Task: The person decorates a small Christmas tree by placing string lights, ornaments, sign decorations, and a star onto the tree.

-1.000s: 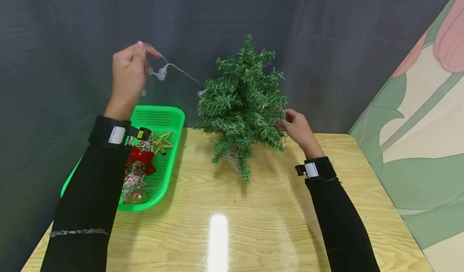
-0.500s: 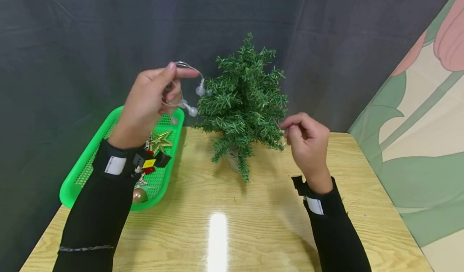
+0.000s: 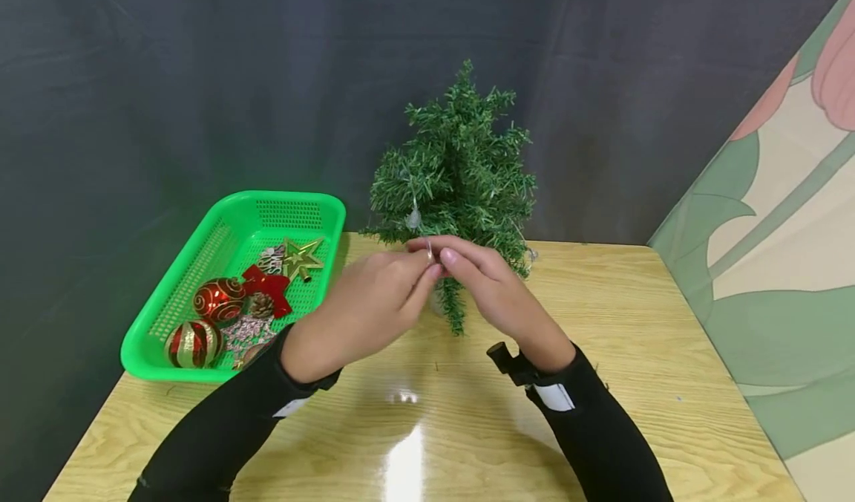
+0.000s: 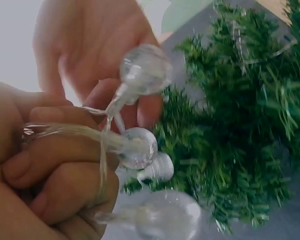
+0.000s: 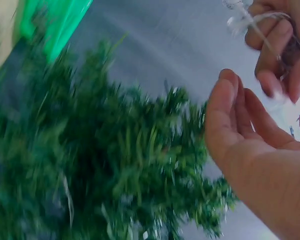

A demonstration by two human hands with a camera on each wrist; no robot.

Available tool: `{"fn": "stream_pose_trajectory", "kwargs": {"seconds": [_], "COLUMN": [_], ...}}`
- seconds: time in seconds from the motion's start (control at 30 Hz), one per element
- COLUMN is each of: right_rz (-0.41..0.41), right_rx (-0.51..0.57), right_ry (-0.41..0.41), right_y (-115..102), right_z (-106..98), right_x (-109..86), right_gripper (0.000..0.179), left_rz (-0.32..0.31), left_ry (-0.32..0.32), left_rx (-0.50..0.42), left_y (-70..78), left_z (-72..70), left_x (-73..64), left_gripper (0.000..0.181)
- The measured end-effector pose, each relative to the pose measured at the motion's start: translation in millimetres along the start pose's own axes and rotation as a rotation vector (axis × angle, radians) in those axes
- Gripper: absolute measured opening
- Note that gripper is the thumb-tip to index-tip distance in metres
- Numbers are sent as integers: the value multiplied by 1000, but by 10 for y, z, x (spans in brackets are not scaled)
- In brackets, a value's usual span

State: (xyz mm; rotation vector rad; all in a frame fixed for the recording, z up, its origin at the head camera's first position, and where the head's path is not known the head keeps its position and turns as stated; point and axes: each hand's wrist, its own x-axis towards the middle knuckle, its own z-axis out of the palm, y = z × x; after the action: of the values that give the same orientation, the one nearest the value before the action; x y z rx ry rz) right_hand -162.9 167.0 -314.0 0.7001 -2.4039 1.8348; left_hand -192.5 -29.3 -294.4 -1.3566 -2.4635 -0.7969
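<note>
A string of clear lights (image 4: 138, 148) is bunched at the left hand (image 3: 367, 301), near the centre of the head view, in front of a small green tree (image 3: 461, 160). The tree stands upright, its long axis vertical and its tip towards the top of the frame. In the left wrist view the wire leaves the left fist towards the right; the top bulb (image 4: 146, 69) tilts to the upper right, the lower ones point roughly right. The left hand's fingers are curled tightly round the wire. The right hand (image 3: 504, 290) meets it from the right, fingers bent (whether they pinch the wire, I cannot tell).

The two hands cover the tree's lower front and most of its base. Another bulb (image 3: 414, 217) hangs downwards before the lower-left branches. The right wrist view is blurred, and its bulbs are partly cut off at the upper edge.

At left in the head view, a green basket (image 3: 179, 264) holds a gold star (image 3: 302, 258), a red bow (image 3: 270, 283), a pine cone (image 3: 260, 305) and two patterned balls (image 3: 220, 299); the left sleeve (image 3: 220, 428) blocks its lower-right corner. Beneath lies a wooden table (image 3: 634, 338), with a dark curtain (image 3: 167, 79) behind.
</note>
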Motion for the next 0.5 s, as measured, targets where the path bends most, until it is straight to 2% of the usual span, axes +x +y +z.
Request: {"fn": "stream_pose_trajectory", "kwargs": {"seconds": [0.1, 0.2, 0.27, 0.4, 0.5], "right_rz": [50, 60, 42, -26, -45], "right_rx": [149, 315, 420, 597, 687], "right_ry": [-14, 28, 76, 123, 116], "right_y": [-34, -50, -54, -25, 7], "right_z": [12, -2, -36, -143, -211], "right_x": [24, 15, 7, -5, -10], "right_gripper": [36, 23, 19, 20, 19], "left_rz": [34, 45, 43, 23, -15], "left_ry": [-7, 20, 88, 289, 381], "left_rx": [-13, -156, -317, -688, -840], "left_y": [37, 27, 7, -58, -116], "left_z": [114, 181, 196, 193, 170], "left_x": [17, 7, -14, -55, -75], "left_gripper": [16, 9, 15, 23, 28]}}
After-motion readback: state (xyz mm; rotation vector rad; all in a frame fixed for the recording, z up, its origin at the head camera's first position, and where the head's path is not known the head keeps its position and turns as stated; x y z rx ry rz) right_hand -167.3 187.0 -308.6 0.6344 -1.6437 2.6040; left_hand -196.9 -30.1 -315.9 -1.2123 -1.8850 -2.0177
